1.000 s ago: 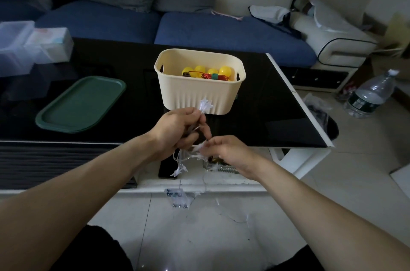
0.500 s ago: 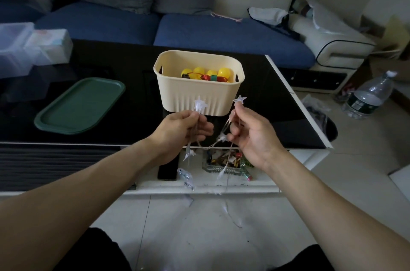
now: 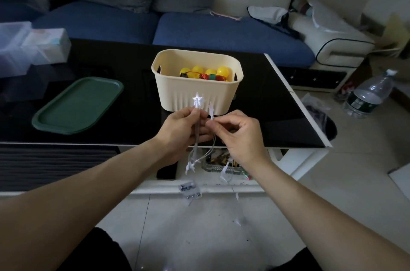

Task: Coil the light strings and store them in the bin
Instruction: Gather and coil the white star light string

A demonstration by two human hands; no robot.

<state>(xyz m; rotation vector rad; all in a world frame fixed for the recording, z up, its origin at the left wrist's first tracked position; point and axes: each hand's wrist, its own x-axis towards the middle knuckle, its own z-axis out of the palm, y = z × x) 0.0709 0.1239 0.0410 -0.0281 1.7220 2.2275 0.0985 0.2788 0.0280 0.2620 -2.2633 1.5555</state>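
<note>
Left hand [image 3: 179,129] clamps the gathered star light string [image 3: 197,100] while right hand [image 3: 238,135] pinches the next star alongside, just at six o'clock of the cream bin [image 3: 195,97], likely forming another loop.

You are viewing a dim, underexposed room lit by soft daylight from the right, where the floor tiles [image 3: 366,159] and wall read brightest. The black glass table [image 3: 133,119] mirrors faint reflections without hard glare. Shadows are weak and diffuse. Wide-angle distortion bows the table edge and stretches your forearms. The left margin looks soft and murky.
</note>
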